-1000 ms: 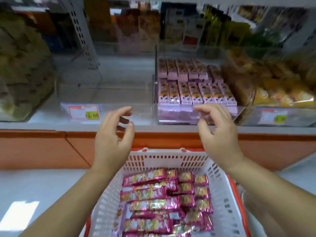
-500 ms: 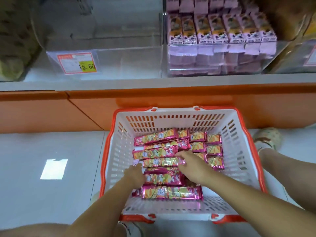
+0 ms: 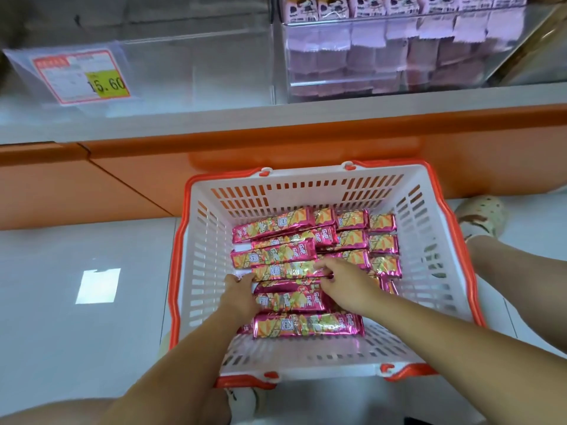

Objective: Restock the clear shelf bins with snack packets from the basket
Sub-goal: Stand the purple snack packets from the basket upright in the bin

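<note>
Down in the lower middle of the frame, a white basket [image 3: 441,271] with an orange rim stands on the pale floor [image 3: 76,332], just in front of the orange shelf [image 3: 276,148]. Pink foil packets [image 3: 306,325] lie in it, long ones stacked crosswise on the left and a column seen end-on along the right.

Both hands are inside the basket, apart, with packets between them. The left hand [image 3: 241,297] is at the left ends of the middle packets, its fingers turned down and mostly hidden; whether it grips one I cannot tell. The right hand [image 3: 346,286] lies over the middle of the stack, fingers [image 3: 322,266] reaching across a packet and touching it; a firm hold does not show.

At the upper left of the frame is a clear bin [image 3: 199,56] bearing a price tag [image 3: 84,76]. At the upper right a second bin [image 3: 521,41] holds pale pink packs [image 3: 383,50]. A foot [image 3: 480,219] in patterned footwear shows right of the basket.
</note>
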Motion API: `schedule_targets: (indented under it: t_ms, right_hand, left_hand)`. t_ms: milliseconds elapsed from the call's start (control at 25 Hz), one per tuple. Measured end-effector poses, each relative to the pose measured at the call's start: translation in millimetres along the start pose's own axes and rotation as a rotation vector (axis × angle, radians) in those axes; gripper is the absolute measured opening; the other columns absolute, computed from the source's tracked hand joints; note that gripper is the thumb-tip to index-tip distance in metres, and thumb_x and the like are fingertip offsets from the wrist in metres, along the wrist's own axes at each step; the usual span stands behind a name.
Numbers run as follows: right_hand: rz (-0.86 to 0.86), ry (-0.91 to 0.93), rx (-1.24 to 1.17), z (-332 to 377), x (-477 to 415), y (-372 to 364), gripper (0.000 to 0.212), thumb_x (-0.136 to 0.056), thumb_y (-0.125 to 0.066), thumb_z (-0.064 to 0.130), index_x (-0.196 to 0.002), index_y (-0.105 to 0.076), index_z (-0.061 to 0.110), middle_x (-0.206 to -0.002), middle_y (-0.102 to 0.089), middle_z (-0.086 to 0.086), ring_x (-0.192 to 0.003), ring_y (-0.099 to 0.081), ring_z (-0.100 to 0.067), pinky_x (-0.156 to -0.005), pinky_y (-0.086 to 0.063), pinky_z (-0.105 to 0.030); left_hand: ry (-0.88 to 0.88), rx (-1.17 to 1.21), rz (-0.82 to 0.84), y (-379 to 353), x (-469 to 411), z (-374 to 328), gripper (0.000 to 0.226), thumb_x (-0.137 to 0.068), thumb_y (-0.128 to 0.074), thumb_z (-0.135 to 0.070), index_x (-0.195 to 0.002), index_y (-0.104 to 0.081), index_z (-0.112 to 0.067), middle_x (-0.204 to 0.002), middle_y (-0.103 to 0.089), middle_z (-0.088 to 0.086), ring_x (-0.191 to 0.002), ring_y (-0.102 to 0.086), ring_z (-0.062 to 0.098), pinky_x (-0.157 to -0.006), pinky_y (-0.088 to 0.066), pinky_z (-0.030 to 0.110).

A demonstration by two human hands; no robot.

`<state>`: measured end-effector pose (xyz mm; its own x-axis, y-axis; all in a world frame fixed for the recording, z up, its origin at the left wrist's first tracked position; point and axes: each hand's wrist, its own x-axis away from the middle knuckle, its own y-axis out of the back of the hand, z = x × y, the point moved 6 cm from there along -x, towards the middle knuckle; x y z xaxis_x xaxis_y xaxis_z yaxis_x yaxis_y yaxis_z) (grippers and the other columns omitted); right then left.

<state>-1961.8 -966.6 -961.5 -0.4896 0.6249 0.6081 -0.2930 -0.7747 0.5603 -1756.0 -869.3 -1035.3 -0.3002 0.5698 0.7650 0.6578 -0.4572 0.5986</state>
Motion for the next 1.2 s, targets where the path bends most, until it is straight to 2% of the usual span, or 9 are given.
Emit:
schedule_targets:
  t_ms: [200,280,440,560,640,760,880,1000,1200]
  right_hand:
    - [-0.001,-0.006,-0.054,1.5,1.0,0.8,0.036,-0.099,-0.047,0.019,-0.135,-0.047,0.020,-0.107,-0.060,-0.004,-0.075,-0.059,-0.022,-0.067,-0.050,-0.032]
    - [0.018,-0.014,-0.129,4.6,2.0,1.9,0.033,-0.100,-0.044,0.018,-0.133,-0.048,0.020,-0.091,-0.059,0.000,-0.061,-0.053,-0.015,-0.055,-0.043,-0.023]
    - [0.037,-0.036,-0.306,17.1,4.5,5.9,0.038,-0.098,-0.051,0.025,-0.136,-0.047,0.021,-0.113,-0.060,0.001,-0.090,-0.059,-0.011,-0.083,-0.049,-0.026]
    - [0.094,-0.025,-0.420,27.8,13.9,5.8,0.053,-0.095,-0.058,0.027,-0.144,-0.038,0.029,-0.128,-0.054,0.000,-0.103,-0.058,-0.013,-0.091,-0.052,-0.032]
    - [0.119,-0.009,-0.489,34.3,23.0,8.8,0.059,-0.093,-0.063,0.024,-0.145,-0.037,0.032,-0.143,-0.042,0.000,-0.112,-0.055,-0.014,-0.086,-0.053,-0.027]
    - [0.085,0.004,-0.730,39.2,35.1,23.1,0.051,-0.088,-0.066,0.006,-0.134,-0.051,0.021,-0.135,-0.046,0.001,-0.099,-0.068,-0.018,-0.082,-0.058,-0.028]
    - [-0.015,0.027,-0.727,39.4,48.6,46.8,0.042,-0.083,-0.070,0.003,-0.120,-0.057,0.018,-0.113,-0.053,0.005,-0.080,-0.064,-0.003,-0.067,-0.053,-0.013]
    - [-0.109,0.049,-0.745,32.1,59.0,67.1,0.035,-0.078,-0.075,0.005,-0.104,-0.061,0.023,-0.115,-0.060,0.000,-0.092,-0.068,-0.017,-0.076,-0.055,-0.025]
    - [-0.188,0.064,-0.763,29.5,75.0,86.0,0.034,-0.076,-0.077,0.002,-0.102,-0.061,0.017,-0.116,-0.062,0.000,-0.098,-0.066,-0.021,-0.085,-0.056,-0.036]
  left_hand:
    - [-0.024,0.280,-0.064,15.9,13.1,-5.7,0.084,-0.081,-0.067,-0.002,-0.150,-0.024,-0.022,-0.134,-0.051,0.015,-0.083,-0.059,0.019,-0.052,-0.040,0.018]
    - [-0.033,0.394,-0.044,22.9,23.9,-5.3,0.089,-0.080,-0.069,-0.002,-0.151,-0.021,-0.026,-0.134,-0.052,0.015,-0.077,-0.060,0.012,-0.054,-0.045,0.019]
    - [-0.169,0.544,0.030,38.8,50.1,-15.1,0.090,-0.076,-0.070,0.003,-0.146,-0.028,-0.034,-0.129,-0.056,0.002,-0.081,-0.067,0.022,-0.071,-0.057,0.043]
    - [-0.331,0.614,0.086,53.8,76.0,-35.9,0.088,-0.076,-0.063,0.013,-0.140,-0.035,-0.041,-0.124,-0.061,-0.011,-0.072,-0.061,0.024,-0.057,-0.046,0.034]
    - [-0.427,0.600,0.077,63.3,93.6,-54.1,0.086,-0.078,-0.061,0.014,-0.139,-0.036,-0.040,-0.125,-0.061,-0.012,-0.071,-0.061,0.008,-0.053,-0.042,0.024]
    - [-0.534,0.588,0.038,71.1,113.4,-75.5,0.081,-0.081,-0.065,0.010,-0.138,-0.038,-0.042,-0.124,-0.061,-0.016,-0.072,-0.057,-0.003,-0.052,-0.046,0.028]
    - [-0.523,0.652,-0.100,83.2,117.6,-77.5,0.066,-0.080,-0.077,-0.010,-0.128,-0.047,-0.043,-0.127,-0.058,-0.014,-0.093,-0.057,-0.009,-0.075,-0.053,0.024]
    - [-0.463,0.751,-0.112,91.4,115.9,-75.2,0.047,-0.074,-0.082,-0.027,-0.114,-0.061,-0.039,-0.130,-0.056,-0.004,-0.111,-0.060,0.014,-0.095,-0.051,0.035]
    - [-0.499,0.941,0.016,89.5,123.8,-95.6,0.050,-0.084,-0.072,-0.013,-0.131,-0.054,-0.021,-0.128,-0.058,0.004,-0.096,-0.070,0.018,-0.077,-0.057,0.028]
